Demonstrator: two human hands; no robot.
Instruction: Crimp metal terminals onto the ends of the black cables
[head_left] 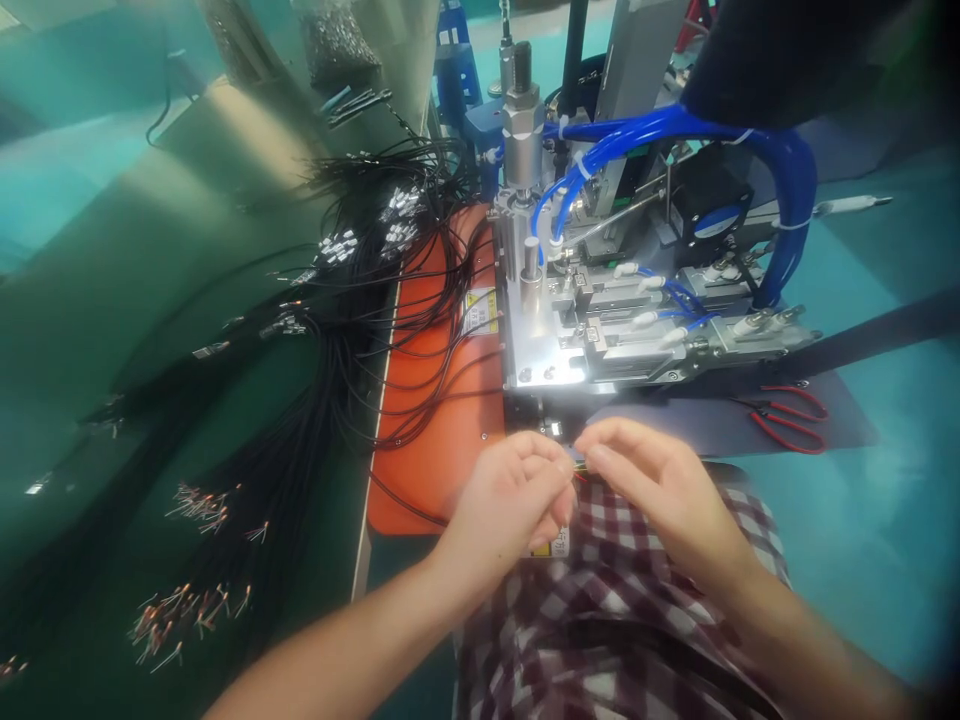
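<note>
My left hand [510,495] and my right hand [654,478] meet fingertip to fingertip just in front of a small metal machine [592,330]. Between the fingertips both hands pinch the end of a thin black cable [578,462], with bits of coloured wire showing there. The cable runs down and left from my left hand across the orange machine base [442,440]. My hands hover over my lap, which is covered by checked cloth [622,600].
A big bundle of black cables [352,300] with metal connectors and bared copper ends [195,600] lies on the green surface at left. Blue air hoses [675,130] arch over the machine. Red-handled cutters [787,415] lie on a grey mat at right.
</note>
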